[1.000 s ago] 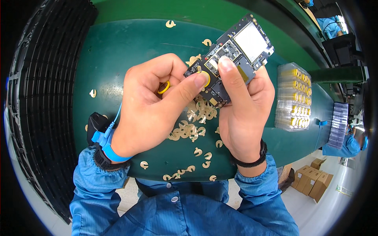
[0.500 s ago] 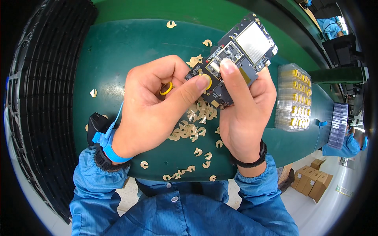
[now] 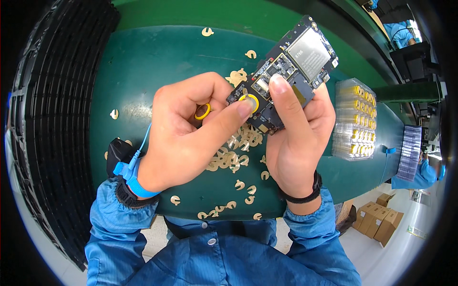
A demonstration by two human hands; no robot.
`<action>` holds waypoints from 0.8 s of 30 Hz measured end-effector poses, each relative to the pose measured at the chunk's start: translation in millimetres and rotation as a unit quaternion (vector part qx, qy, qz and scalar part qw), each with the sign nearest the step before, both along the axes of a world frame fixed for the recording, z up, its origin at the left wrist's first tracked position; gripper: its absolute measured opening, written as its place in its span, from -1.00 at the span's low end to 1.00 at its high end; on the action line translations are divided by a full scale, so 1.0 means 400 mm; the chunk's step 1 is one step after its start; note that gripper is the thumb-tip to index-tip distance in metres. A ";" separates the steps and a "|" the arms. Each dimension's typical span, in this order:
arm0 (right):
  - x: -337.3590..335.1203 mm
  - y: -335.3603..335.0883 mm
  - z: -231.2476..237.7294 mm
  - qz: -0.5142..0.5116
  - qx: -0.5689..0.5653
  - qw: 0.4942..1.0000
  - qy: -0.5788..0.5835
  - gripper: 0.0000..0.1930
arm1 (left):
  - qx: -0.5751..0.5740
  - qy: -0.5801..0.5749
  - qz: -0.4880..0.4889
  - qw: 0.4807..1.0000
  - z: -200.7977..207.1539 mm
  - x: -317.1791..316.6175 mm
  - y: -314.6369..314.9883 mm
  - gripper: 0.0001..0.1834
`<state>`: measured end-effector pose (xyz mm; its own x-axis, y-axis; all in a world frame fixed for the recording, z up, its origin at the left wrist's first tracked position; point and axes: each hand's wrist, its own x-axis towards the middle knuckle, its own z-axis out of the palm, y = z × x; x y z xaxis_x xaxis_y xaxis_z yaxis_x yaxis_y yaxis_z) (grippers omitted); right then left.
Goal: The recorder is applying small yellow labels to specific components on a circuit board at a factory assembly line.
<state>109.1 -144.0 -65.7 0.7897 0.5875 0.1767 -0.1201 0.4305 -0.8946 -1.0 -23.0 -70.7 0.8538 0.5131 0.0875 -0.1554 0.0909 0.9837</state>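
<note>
My right hand [image 3: 296,143] grips a black circuit board [image 3: 291,62] with a silver shield, tilted above the green table [image 3: 157,62]. Its index finger lies across the board's middle. My left hand [image 3: 186,138] presses its thumb beside a yellow ring sticker [image 3: 249,102] on the board's lower left corner. A second yellow ring [image 3: 202,111] sits tucked between the left hand's curled fingers. A blue wrist strap [image 3: 131,178] circles my left wrist.
Several tan peeled backing scraps [image 3: 234,155] litter the table under the hands. A clear tray of yellow parts [image 3: 355,119] stands at the right. Black stacked trays [image 3: 52,119] fill the left side. Cardboard boxes [image 3: 377,221] sit on the floor at lower right.
The board has tipped slightly up and right. My left thumb has slid off the yellow ring on the board, which now shows fully.
</note>
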 end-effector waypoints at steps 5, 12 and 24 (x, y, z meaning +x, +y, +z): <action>-0.001 0.000 0.003 0.005 -0.012 1.000 0.010 -0.73 | -0.016 -0.017 0.003 1.000 0.003 0.000 -0.002 -0.73; -0.004 0.006 0.014 0.054 -0.022 0.998 -0.008 -0.62 | -0.087 -0.020 0.025 0.996 0.018 0.005 -0.009 -0.76; 0.003 0.003 0.011 0.058 -0.018 0.998 0.003 -0.64 | 0.029 -0.003 0.018 0.999 0.008 -0.008 0.003 -0.71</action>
